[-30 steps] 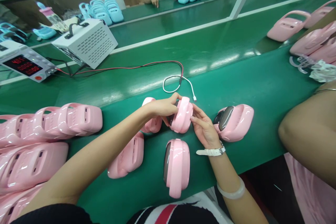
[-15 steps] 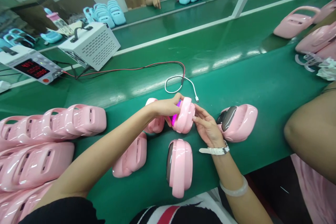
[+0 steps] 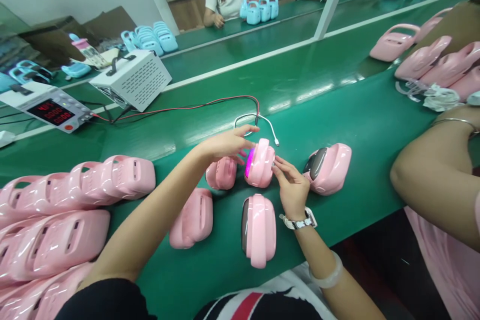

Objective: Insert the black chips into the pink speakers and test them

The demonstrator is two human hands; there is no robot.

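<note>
A pink handled device [image 3: 260, 164] stands upright on the green belt [image 3: 360, 125], its screen side glowing magenta. My right hand [image 3: 289, 184] rests its fingertips on the device's right side. My left hand [image 3: 224, 144] hovers just above and left of it, fingers spread, holding nothing. A white cable [image 3: 258, 122] with a free plug lies just behind the device. Other pink devices lie around it: one behind my left hand [image 3: 221, 174], one at the right [image 3: 330, 167], one in front [image 3: 259, 230] and one at the front left [image 3: 193, 219].
A row of pink devices [image 3: 75, 200] fills the left. A white box [image 3: 131, 79] and a meter with red digits [image 3: 50, 110] sit behind, with red and black wires. A co-worker's arm [image 3: 431, 185] is at right. Other people sit at the far belt with blue devices [image 3: 258, 10].
The device's screen side lit up magenta. My left hand let go of it and lifted, fingers spreading. The camera view tilted up slightly.
</note>
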